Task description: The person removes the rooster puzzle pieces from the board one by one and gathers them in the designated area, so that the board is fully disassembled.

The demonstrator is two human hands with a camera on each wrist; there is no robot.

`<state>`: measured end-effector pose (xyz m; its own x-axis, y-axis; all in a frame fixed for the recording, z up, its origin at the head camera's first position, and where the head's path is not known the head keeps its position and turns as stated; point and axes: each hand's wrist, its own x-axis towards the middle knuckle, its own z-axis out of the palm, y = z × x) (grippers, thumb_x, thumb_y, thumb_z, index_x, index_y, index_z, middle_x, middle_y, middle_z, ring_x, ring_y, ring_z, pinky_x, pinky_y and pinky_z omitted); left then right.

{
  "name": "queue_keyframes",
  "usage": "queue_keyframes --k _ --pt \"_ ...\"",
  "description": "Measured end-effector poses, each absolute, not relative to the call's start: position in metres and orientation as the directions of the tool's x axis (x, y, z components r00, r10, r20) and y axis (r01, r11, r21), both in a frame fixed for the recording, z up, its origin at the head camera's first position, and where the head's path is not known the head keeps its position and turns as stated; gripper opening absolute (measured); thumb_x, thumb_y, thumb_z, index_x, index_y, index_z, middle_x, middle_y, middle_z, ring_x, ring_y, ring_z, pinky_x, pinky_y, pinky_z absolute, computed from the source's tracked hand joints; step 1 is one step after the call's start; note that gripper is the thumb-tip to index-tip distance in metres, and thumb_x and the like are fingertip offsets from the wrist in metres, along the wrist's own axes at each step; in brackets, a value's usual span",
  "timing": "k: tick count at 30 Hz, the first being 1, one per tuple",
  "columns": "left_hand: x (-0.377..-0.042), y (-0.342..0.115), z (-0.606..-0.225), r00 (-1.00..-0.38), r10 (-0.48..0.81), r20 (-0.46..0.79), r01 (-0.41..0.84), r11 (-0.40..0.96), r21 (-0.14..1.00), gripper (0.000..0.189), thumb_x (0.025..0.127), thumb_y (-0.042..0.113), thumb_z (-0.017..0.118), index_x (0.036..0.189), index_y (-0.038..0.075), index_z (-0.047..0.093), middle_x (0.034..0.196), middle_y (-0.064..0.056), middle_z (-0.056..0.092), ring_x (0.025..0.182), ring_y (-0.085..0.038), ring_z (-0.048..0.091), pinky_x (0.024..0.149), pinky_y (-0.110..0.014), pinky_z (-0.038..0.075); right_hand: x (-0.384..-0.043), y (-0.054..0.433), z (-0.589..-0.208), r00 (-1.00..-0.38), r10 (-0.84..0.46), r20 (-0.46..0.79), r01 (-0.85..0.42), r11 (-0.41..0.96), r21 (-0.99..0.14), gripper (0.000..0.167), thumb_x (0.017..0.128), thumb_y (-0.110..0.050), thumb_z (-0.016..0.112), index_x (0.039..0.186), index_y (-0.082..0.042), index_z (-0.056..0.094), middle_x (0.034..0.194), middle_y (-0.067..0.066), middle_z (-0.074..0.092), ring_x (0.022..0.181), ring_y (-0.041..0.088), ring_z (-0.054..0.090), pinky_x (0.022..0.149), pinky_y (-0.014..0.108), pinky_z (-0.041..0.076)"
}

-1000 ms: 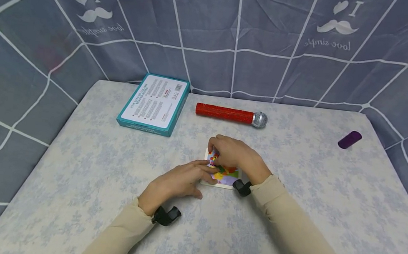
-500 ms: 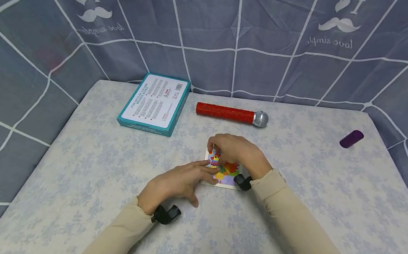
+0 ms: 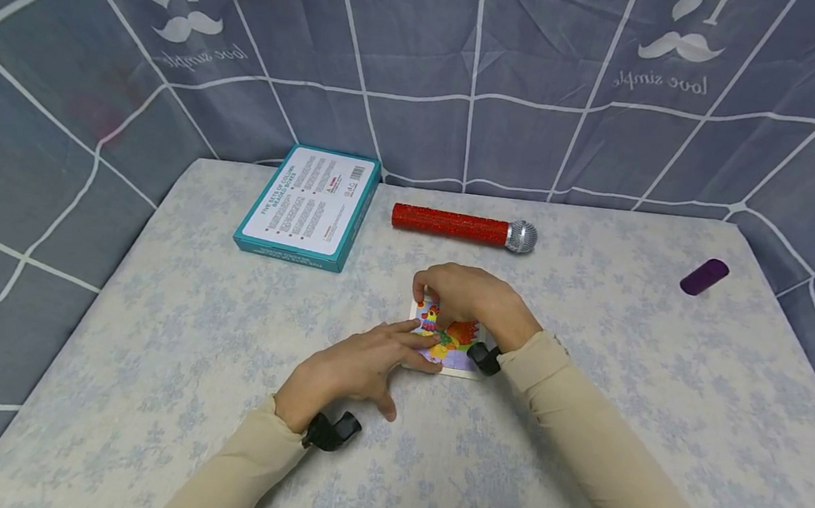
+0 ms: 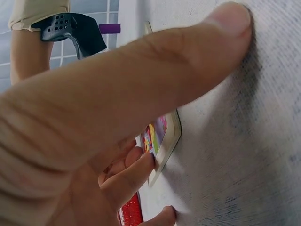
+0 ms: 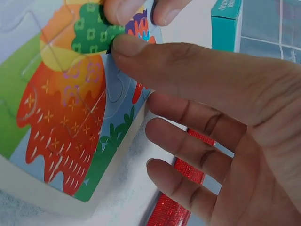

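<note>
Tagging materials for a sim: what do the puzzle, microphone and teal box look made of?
Puzzle: perhaps wood or thick board, smooth printed face; pale rim shows thickness.
Microphone: red glittery body, sparkling speckles, probably plastic; silver head looks like metallic mesh, maybe painted.
Teal box: likely printed cardboard; flat panels, crisp edges.

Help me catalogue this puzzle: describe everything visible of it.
The puzzle is a thin board, looking like card or wood, with a pale border. Its print shows a red-orange shape with star marks, a green patterned patch, leaves, and blue and lilac areas. Interlocking seams show; covered parts leave completeness unclear. It lies on the table, nearer the viewer than the red microphone. Fingers of the left hand rest on it; the thumb of the right hand touches it.
</note>
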<state>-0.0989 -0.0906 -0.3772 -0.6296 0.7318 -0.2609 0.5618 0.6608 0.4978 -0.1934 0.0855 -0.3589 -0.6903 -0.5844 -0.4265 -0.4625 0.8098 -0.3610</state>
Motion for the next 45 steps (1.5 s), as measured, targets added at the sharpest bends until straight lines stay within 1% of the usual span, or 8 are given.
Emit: queue_keyframes --k 5,9,13,16,19,28,38,45 --pt "-0.0990 -0.0905 -0.3775 -0.615 0.749 -0.247 0.579 0.642 0.503 0.075 0.064 0.018 0.093 0.134 0.015 0.064 0.155 0.001 0.039 0.148 -0.030 0.020 0.113 -0.052 0.030 -0.1929 0.0847 -0.3594 -0.693 -0.588 -0.417 -0.480 0.808 -0.342 0.034 0.079 -0.006 0.082 0.103 -0.019 0.063 0.091 0.000 0.059 0.081 0.015 0.057 0.069 0.032 0.049" --pt "-0.0991 -0.0899 -0.3773 -0.606 0.762 -0.230 0.588 0.623 0.516 0.079 0.063 0.017 0.094 0.135 0.015 0.062 0.153 -0.002 0.043 0.146 -0.037 0.022 0.114 -0.054 0.025 -0.1932 0.0853 -0.3600 -0.688 -0.598 -0.412 -0.488 0.801 -0.346 0.034 0.079 -0.009 0.083 0.104 -0.020 0.064 0.091 0.000 0.059 0.081 0.015 0.057 0.069 0.032 0.049" --pt "-0.0987 -0.0896 -0.3782 -0.599 0.761 -0.248 0.580 0.626 0.521 0.085 0.062 0.020 0.095 0.139 0.019 0.058 0.155 -0.001 0.039 0.147 -0.038 0.018 0.115 -0.059 0.021 -0.1946 0.0869 -0.3602 -0.678 -0.606 -0.417 -0.490 0.795 -0.357 0.034 0.079 -0.008 0.082 0.105 -0.020 0.063 0.093 0.000 0.059 0.081 0.015 0.056 0.068 0.031 0.048" --pt "-0.0984 -0.0896 -0.3799 -0.602 0.752 -0.268 0.569 0.640 0.516 0.085 0.061 0.023 0.095 0.139 0.022 0.059 0.157 0.002 0.036 0.148 -0.035 0.014 0.114 -0.062 0.017 -0.1957 0.0877 -0.3594 -0.670 -0.606 -0.428 -0.483 0.795 -0.368 0.035 0.079 -0.005 0.081 0.105 -0.019 0.063 0.095 0.001 0.058 0.080 0.016 0.057 0.065 0.031 0.049" --pt "-0.0980 -0.0898 -0.3814 -0.609 0.742 -0.280 0.558 0.652 0.513 0.086 0.059 0.023 0.096 0.137 0.023 0.060 0.158 0.004 0.034 0.149 -0.033 0.011 0.115 -0.062 0.016 -0.1969 0.0874 -0.3585 -0.663 -0.609 -0.434 -0.485 0.792 -0.371 0.036 0.079 -0.003 0.080 0.105 -0.019 0.063 0.095 0.002 0.059 0.079 0.017 0.057 0.064 0.030 0.049" --pt "-0.0979 -0.0915 -0.3825 -0.598 0.731 -0.327 0.545 0.671 0.502 0.097 0.056 0.027 0.097 0.143 0.027 0.054 0.161 0.009 0.025 0.150 -0.027 0.004 0.118 -0.058 0.009 -0.1981 0.0839 -0.3566 -0.661 -0.596 -0.457 -0.498 0.803 -0.327 0.037 0.077 -0.005 0.083 0.102 -0.021 0.061 0.089 0.003 0.057 0.081 0.018 0.054 0.063 0.030 0.047" --pt "-0.0984 -0.0914 -0.3821 -0.594 0.734 -0.330 0.547 0.669 0.504 0.096 0.057 0.025 0.097 0.143 0.027 0.054 0.161 0.010 0.024 0.151 -0.027 0.004 0.118 -0.056 0.009 -0.1985 0.0826 -0.3567 -0.671 -0.571 -0.472 -0.490 0.820 -0.296 0.038 0.077 -0.006 0.083 0.103 -0.023 0.061 0.092 0.003 0.057 0.084 0.019 0.053 0.063 0.030 0.047" --pt "-0.0989 -0.0919 -0.3807 -0.593 0.735 -0.329 0.547 0.668 0.505 0.095 0.058 0.025 0.097 0.143 0.027 0.054 0.161 0.009 0.025 0.150 -0.027 0.005 0.118 -0.056 0.009 -0.1989 0.0827 -0.3571 -0.664 -0.584 -0.467 -0.478 0.812 -0.335 0.040 0.077 -0.003 0.082 0.103 -0.022 0.060 0.092 0.003 0.056 0.082 0.019 0.053 0.062 0.030 0.046"
